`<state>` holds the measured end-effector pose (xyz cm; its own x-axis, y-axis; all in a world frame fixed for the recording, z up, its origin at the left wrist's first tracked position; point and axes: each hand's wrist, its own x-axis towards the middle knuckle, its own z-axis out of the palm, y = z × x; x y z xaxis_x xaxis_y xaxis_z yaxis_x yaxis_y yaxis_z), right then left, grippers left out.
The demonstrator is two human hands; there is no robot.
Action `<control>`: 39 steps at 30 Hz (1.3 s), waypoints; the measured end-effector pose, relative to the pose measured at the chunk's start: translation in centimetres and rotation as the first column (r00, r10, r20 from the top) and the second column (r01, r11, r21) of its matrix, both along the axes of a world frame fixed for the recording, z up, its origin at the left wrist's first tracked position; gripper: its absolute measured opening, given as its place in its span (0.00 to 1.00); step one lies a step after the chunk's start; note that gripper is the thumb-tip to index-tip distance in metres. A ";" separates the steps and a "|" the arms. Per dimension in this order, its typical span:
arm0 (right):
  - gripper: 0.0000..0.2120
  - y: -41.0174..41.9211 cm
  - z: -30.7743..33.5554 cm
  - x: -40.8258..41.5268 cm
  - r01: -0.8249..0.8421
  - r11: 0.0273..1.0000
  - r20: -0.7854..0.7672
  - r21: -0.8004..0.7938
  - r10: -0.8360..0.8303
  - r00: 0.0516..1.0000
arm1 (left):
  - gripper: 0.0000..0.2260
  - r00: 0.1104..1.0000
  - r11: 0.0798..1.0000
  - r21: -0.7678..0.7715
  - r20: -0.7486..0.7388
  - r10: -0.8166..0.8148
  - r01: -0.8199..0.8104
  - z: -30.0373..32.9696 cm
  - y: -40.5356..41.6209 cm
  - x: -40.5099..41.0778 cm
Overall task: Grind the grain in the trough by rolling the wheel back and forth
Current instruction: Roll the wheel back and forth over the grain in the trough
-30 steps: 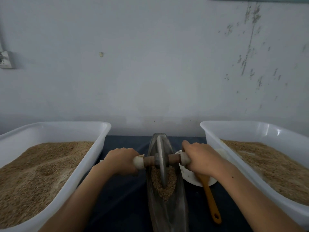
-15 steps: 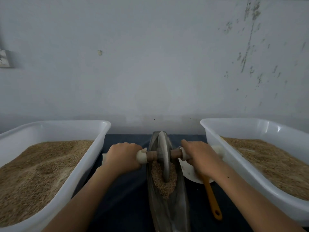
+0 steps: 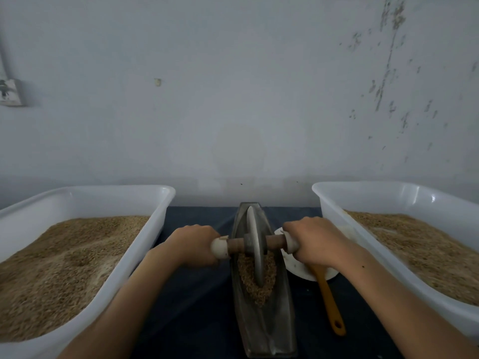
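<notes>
Both hands, left hand (image 3: 193, 244) and right hand (image 3: 315, 242), grip axle (image 3: 274, 240); wheel (image 3: 255, 252) rim buried in grain (image 3: 259, 286), fingers seemingly wrapped underneath.

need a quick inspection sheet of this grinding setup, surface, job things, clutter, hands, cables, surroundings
surface: dark blue table top, bare patches between the tubs.
job's things: long grey metal trough holds brown grain; grey disc wheel stands upright in the grain on a wooden axle with pale end caps.
clutter: white plate right of the trough, orange-handled utensil lying on it; two white plastic tubs of grain either side.
hands: left hand and right hand each grip an axle end.
cables: nothing seen.
surroundings: pale wall with scuffs; wall fitting at left.
</notes>
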<state>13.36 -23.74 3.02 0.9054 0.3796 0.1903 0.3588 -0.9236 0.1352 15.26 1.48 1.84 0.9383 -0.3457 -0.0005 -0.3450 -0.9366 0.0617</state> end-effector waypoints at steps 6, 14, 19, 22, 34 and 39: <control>0.07 -0.3 -0.3 0.2 0.014 0.998 -0.063 0.060 -0.010 0.998 | 0.09 0.994 0.999 0.037 0.113 0.000 -0.005 0.1 -0.5 0.0; 0.10 -0.2 -2.7 0.7 0.014 0.983 0.202 0.181 -0.052 0.978 | 0.07 0.854 0.998 0.020 0.519 0.042 -0.061 -1.3 -1.3 -0.1; 0.07 -0.5 -2.4 0.6 0.026 0.984 0.135 0.179 -0.050 0.990 | 0.05 0.888 0.998 0.021 0.459 0.041 -0.058 -1.1 -1.2 -0.2; 0.08 -0.5 -1.2 0.4 0.042 0.993 0.016 0.113 -0.044 0.999 | 0.05 0.946 0.996 0.048 0.320 0.056 -0.075 -0.5 -1.2 -0.4; 0.12 -0.4 -0.8 0.1 0.028 0.996 0.000 0.081 -0.028 1.000 | 0.09 0.975 0.994 0.032 0.201 0.092 -0.100 0.1 -1.3 -0.4; 0.09 -0.2 -2.0 0.3 0.002 0.984 0.156 0.176 -0.030 0.987 | 0.08 0.895 0.991 -0.017 0.429 0.126 -0.132 -0.8 -1.7 -0.3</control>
<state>13.71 -23.99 1.02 0.8643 0.3137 0.3932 0.3313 -0.9432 0.0244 14.91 -0.20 1.04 0.8851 -0.2242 0.4078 -0.2118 -0.9744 -0.0760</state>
